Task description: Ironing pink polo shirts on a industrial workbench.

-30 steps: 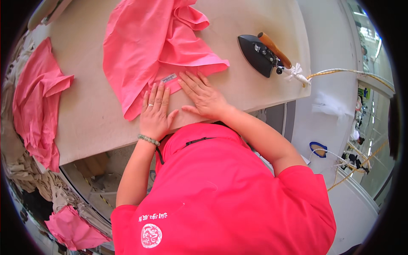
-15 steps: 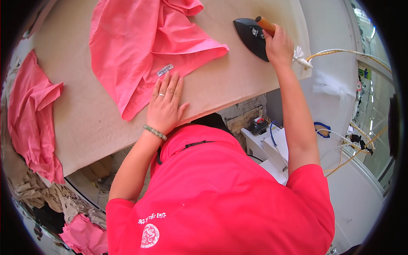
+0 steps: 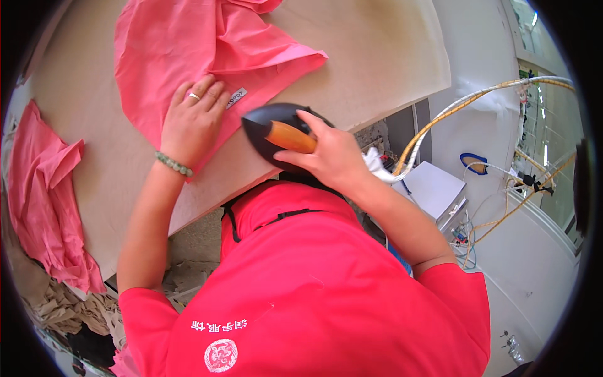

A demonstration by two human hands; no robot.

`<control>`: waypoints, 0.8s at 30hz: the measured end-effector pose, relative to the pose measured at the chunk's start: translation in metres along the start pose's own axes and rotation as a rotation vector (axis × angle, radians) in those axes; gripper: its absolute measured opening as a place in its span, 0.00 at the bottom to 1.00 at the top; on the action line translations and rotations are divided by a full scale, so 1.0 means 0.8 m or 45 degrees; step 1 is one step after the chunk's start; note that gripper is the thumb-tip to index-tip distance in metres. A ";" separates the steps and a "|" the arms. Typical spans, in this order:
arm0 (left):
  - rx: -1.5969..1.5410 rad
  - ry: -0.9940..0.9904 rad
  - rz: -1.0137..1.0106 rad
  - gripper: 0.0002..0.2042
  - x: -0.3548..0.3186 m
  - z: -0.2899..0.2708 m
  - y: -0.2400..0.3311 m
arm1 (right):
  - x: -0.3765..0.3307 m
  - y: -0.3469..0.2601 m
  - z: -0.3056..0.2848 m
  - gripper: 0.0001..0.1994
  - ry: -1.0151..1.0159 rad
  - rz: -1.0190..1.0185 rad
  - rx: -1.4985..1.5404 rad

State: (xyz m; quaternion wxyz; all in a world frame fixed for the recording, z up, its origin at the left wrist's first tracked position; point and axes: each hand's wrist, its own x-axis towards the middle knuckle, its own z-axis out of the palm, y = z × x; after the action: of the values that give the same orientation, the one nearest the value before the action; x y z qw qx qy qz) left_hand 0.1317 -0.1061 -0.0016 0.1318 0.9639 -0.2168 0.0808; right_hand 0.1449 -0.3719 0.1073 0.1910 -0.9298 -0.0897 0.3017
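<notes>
My right hand [image 3: 339,160] is wrapped round the orange-brown handle of a black iron [image 3: 257,125]. The iron is at the table's near edge, just right of the pink garment [image 3: 157,56]; whether its sole touches the table cannot be told. On the garment's lower part lies my left hand [image 3: 191,122], its fingers bent and closed on the cloth, where a crease runs up from the fingertips. Beside those fingers a small white label [image 3: 236,97] shows on the fabric. The fingertips themselves are partly hidden.
The beige padded table [image 3: 370,56] ends close to my waist. A second pink garment [image 3: 47,195] hangs over its left edge, above piled beige cloth [image 3: 69,308]. The iron's white and yellow hose [image 3: 433,119] arches off to the right, over a white box [image 3: 430,188].
The iron has come left and nearer in my right hand, from the table's right side to beside the garment. My left hand has shifted left, its flat fingers now bent on the cloth.
</notes>
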 end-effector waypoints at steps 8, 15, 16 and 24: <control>0.076 -0.060 -0.006 0.20 0.008 0.003 -0.033 | 0.049 -0.039 0.022 0.34 -0.171 0.095 0.343; -0.068 0.159 -0.160 0.19 -0.006 -0.007 -0.020 | 0.055 -0.055 0.028 0.32 -0.178 0.041 0.134; -0.200 0.297 -0.262 0.19 -0.013 -0.017 -0.011 | 0.057 -0.055 0.027 0.32 -0.180 0.041 0.131; -0.472 0.606 -1.042 0.17 -0.135 -0.025 0.070 | 0.064 -0.051 0.025 0.31 -0.195 0.026 0.101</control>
State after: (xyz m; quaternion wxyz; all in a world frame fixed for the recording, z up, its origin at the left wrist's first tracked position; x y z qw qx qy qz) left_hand 0.0085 -0.1062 0.0065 0.3674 0.8851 0.2039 0.2000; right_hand 0.1720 -0.3146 0.0820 0.2170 -0.8965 -0.0825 0.3773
